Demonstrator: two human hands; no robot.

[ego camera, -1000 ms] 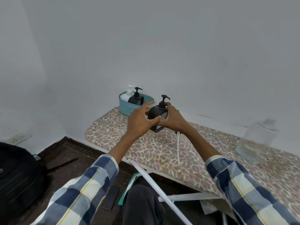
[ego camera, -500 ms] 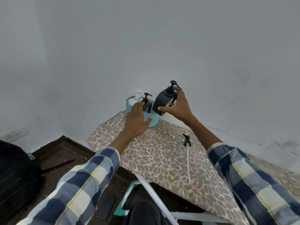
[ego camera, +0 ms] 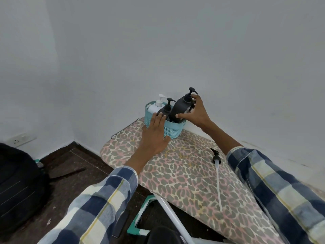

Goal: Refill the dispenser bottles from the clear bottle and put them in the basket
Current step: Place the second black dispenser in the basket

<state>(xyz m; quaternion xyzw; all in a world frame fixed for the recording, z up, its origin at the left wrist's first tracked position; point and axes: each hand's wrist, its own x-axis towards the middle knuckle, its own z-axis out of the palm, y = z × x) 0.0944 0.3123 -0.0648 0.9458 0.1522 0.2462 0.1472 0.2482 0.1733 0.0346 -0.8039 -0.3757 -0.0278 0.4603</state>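
Note:
A teal basket [ego camera: 173,129] stands at the far tip of the leopard-print ironing board [ego camera: 184,173], against the wall. Inside it are a white pump bottle [ego camera: 154,106] and a small black pump bottle [ego camera: 166,109]. My right hand [ego camera: 195,113] grips a larger black pump bottle [ego camera: 182,107], which sits tilted inside the basket's right side. My left hand [ego camera: 154,134] rests with straight fingers against the basket's front wall and rim. A loose black pump head with a long white tube [ego camera: 217,171] lies on the board. The clear bottle is out of view.
A black backpack [ego camera: 17,187] sits on the dark floor at the left, below a wall socket [ego camera: 22,139]. The board's white leg [ego camera: 174,221] and a teal frame [ego camera: 140,217] are underneath in front of me. The wall is right behind the basket.
My right hand has carried the large black bottle from mid-board up and into the basket. My left hand let go of it and moved to the basket's front.

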